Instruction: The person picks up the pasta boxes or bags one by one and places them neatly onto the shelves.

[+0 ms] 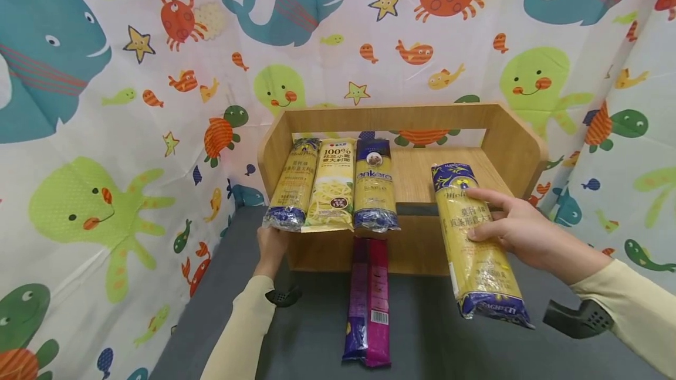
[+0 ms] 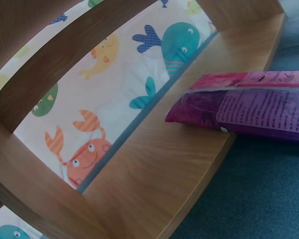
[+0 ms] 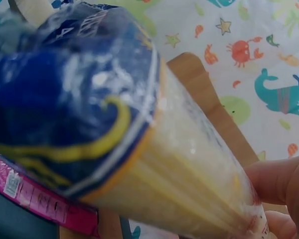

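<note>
**Spaghetti pack (image 1: 472, 254) at a slant, right of the row, in my right hand (image 1: 528, 233)!**

And here it is, right of centre in the frame: the pack, pinched at its right edge, my thumb and forefinger over its front. The right hand comes in from the lower right, so the pack lies just to its left, and this is clearly the nearer hand. Look at that long axis: top end up and left, blue lower end down and right. Just above and left of it sits the bare board (image 1: 417, 175) of the wooden shelf (image 1: 396, 116). Left along that board, three packs side by side: gold (image 1: 292, 186), cream (image 1: 333, 186), blue-ended (image 1: 376, 186). Under the gold one, my left hand (image 1: 271, 248), its fingers hidden; I can't tell their grip. Bottom centre, a pink-and-purple pack (image 1: 368, 304) runs lengthwise up the frame over the grey table (image 1: 311, 333).
</note>
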`<state>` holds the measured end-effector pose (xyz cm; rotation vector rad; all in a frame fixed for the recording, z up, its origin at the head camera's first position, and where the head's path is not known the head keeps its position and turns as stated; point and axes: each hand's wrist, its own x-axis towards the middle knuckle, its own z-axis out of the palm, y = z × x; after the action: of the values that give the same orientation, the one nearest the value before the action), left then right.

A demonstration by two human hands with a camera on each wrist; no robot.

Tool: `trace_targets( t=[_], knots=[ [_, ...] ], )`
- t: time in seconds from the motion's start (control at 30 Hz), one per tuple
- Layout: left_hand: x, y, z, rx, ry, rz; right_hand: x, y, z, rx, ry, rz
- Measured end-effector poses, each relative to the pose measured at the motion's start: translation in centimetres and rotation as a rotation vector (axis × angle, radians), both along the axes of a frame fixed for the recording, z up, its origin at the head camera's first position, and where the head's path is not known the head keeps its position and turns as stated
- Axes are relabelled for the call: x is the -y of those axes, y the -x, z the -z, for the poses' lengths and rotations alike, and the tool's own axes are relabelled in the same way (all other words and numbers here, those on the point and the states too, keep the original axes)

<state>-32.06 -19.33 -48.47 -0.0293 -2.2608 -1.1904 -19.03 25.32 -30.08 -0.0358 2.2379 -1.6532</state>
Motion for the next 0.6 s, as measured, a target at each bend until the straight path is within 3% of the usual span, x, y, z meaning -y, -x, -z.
trace_targets(
  t=[0.3,0.6],
  knots=[
    [0.0,0.2,0.1,0.000,0.004,-0.015,3.8,2.9,0.2,-0.015,0.061,0.000],
    [0.1,0.2,0.1,-0.025,0.010,-0.003,6.0,5.5,0.0,-0.046,0.025,0.034]
  ],
)
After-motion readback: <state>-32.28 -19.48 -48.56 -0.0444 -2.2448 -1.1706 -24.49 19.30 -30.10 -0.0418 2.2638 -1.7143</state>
